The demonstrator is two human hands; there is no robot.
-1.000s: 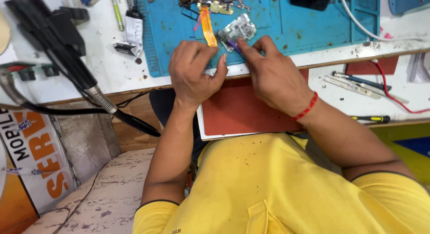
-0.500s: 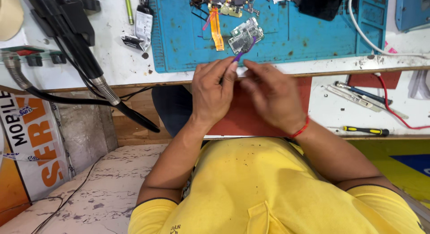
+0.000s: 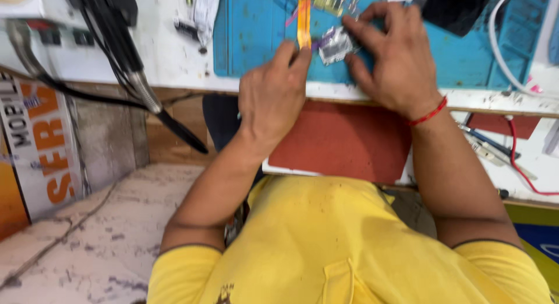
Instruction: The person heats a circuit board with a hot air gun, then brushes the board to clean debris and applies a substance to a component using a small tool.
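Observation:
My left hand [image 3: 272,97] reaches over the front edge of the blue work mat [image 3: 256,42]. Its thumb and forefinger pinch a small purple tool [image 3: 317,44] whose tip meets a small silvery circuit board [image 3: 336,44]. My right hand [image 3: 396,62], with a red thread at the wrist, grips that board between thumb and fingers on the mat. An orange flex ribbon [image 3: 303,19] lies just beyond my left fingertips. Most of the tool is hidden by my fingers.
A black hot-air wand with its hose [image 3: 125,59] hangs at the left over the white bench [image 3: 169,59]. A black device [image 3: 460,10] and a white cable [image 3: 505,54] lie at the right of the mat. A red pad [image 3: 343,138], screwdrivers [image 3: 489,144] and a red wire [image 3: 518,164] sit lower right.
Both hands have shifted further from my body, up onto the blue mat, carrying the board with them. The grip on the board and tool looks the same.

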